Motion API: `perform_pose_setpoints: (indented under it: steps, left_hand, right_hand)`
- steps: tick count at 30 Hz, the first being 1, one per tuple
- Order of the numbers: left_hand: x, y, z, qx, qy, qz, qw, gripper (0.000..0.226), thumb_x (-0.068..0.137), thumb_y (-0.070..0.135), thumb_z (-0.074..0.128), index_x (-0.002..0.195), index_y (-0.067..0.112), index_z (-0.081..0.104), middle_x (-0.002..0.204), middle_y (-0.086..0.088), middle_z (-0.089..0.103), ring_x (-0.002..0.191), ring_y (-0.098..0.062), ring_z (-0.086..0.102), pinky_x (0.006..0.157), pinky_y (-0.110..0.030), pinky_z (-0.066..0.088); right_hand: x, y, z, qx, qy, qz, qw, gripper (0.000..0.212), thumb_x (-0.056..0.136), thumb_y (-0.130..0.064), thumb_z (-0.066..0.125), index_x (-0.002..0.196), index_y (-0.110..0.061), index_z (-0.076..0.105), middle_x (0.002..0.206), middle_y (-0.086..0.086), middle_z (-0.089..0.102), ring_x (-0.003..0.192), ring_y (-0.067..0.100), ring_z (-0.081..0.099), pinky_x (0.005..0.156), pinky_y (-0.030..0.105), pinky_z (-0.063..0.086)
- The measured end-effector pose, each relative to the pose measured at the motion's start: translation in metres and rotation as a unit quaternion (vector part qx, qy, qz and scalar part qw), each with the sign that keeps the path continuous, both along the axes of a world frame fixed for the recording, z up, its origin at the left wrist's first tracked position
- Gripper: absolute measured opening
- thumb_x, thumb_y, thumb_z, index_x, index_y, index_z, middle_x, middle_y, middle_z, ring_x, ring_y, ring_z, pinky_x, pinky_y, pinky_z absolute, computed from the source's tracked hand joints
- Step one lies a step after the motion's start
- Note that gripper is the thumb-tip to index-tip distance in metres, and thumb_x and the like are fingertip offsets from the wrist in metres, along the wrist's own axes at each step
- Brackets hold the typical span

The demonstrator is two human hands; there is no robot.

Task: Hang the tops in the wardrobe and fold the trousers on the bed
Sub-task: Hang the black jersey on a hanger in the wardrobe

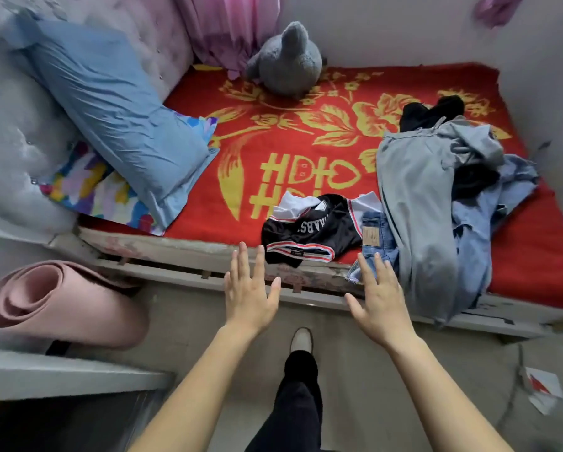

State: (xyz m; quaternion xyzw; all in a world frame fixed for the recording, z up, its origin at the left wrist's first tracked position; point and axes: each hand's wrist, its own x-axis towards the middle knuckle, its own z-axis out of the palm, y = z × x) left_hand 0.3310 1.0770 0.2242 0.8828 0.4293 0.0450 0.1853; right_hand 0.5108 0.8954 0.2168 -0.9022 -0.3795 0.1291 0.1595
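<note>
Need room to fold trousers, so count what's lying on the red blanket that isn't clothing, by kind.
Pillows: 2, a blue pillow over a multicoloured pillow
Plush toys: 1, the grey plush toy
Total: 3

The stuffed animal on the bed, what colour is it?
Grey. The stuffed animal shows best in the head view, at the far side of the bed.
</note>
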Motion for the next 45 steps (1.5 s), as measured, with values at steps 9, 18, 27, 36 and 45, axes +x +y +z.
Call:
perform_pose_setpoints:
  steps: [9,18,27,36,45]
  left_hand:
    - [0.151,0.146,-0.123,-0.164,0.135,-0.005,0.977,0.066,0.1,0.039,0.042,0.157,0.021,0.013,0.165,-0.006,-0.006,0.151,-0.023,-0.005,0.118,-0.049,0.016]
    - [0.21,0.191,-0.279,-0.141,0.237,-0.038,0.96,0.061,0.096,0.031,0.053,0.151,0.018,0.029,0.159,-0.007,0.025,0.146,-0.024,0.019,0.114,-0.043,0.029]
    - [0.194,0.189,-0.316,-0.106,0.154,-0.003,0.982,0.014,0.096,0.023,0.051,0.102,0.013,0.06,0.095,-0.006,0.063,0.091,-0.03,0.055,0.076,-0.042,0.041]
    - [0.186,0.155,-0.3,-0.309,0.06,0.087,0.945,0.009,0.089,0.034,0.062,0.083,0.03,0.056,0.072,0.011,0.063,0.072,-0.004,0.058,0.062,-0.022,0.04]
    - [0.233,0.129,-0.169,-0.245,-0.088,0.101,0.96,0.026,0.096,0.013,0.051,0.121,0.016,0.057,0.104,0.001,0.058,0.092,-0.014,0.056,0.081,-0.03,0.042]
  right_hand:
    - [0.148,0.14,-0.115,-0.138,0.219,-0.055,0.964,0.075,0.098,-0.029,0.056,0.159,-0.021,0.015,0.159,0.015,0.029,0.151,0.027,0.017,0.121,0.04,0.021]
    - [0.169,0.197,-0.277,-0.185,0.409,-0.192,0.873,0.035,0.097,-0.04,0.057,0.107,-0.009,0.068,0.108,0.01,0.071,0.107,0.028,0.064,0.09,0.032,0.045]
    - [0.149,0.236,-0.318,0.058,0.546,-0.551,0.629,0.04,0.092,-0.054,0.062,0.096,-0.015,0.06,0.091,0.002,0.067,0.083,0.014,0.068,0.068,0.03,0.056]
    - [0.199,0.223,-0.269,0.148,0.332,-0.505,0.783,0.021,0.104,-0.028,0.038,0.109,-0.009,0.046,0.102,0.003,0.053,0.088,0.021,0.048,0.071,0.028,0.027]
    - [0.244,0.155,-0.124,0.201,0.404,-0.215,0.866,0.042,0.099,-0.023,0.06,0.141,-0.018,0.054,0.131,-0.021,0.054,0.122,-0.008,0.049,0.1,0.007,0.034]
